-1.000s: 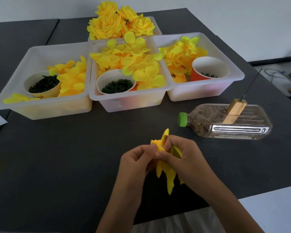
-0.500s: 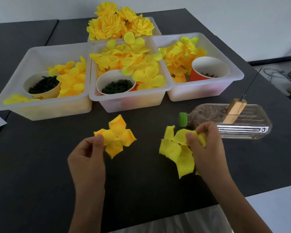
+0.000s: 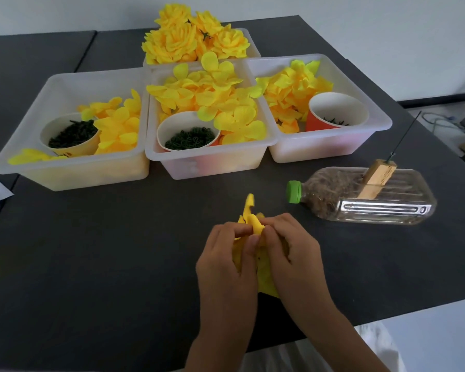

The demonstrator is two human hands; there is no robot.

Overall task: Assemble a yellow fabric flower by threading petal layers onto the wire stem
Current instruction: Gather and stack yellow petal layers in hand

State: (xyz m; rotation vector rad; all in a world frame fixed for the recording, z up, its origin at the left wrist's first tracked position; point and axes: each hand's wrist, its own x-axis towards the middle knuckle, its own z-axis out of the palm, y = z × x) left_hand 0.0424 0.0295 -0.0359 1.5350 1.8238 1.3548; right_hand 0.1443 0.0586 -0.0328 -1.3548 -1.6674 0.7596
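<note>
Left hand and right hand together above the near middle of the dark table, fingers of both curled round a bunch of yellow petal layers, pinching it between them. One petal tip poking up past the knuckles, more yellow fabric hanging below the palms.

Just right of the hands, a clear plastic bottle on its side, green cap toward the hands, wooden block on top with the wire stem standing up from it, tilted right.

Farther back, three white bins side by side, each with loose yellow petals and a paper cup of small dark green pieces. Behind the middle bin, a heap of finished yellow flowers.
</note>
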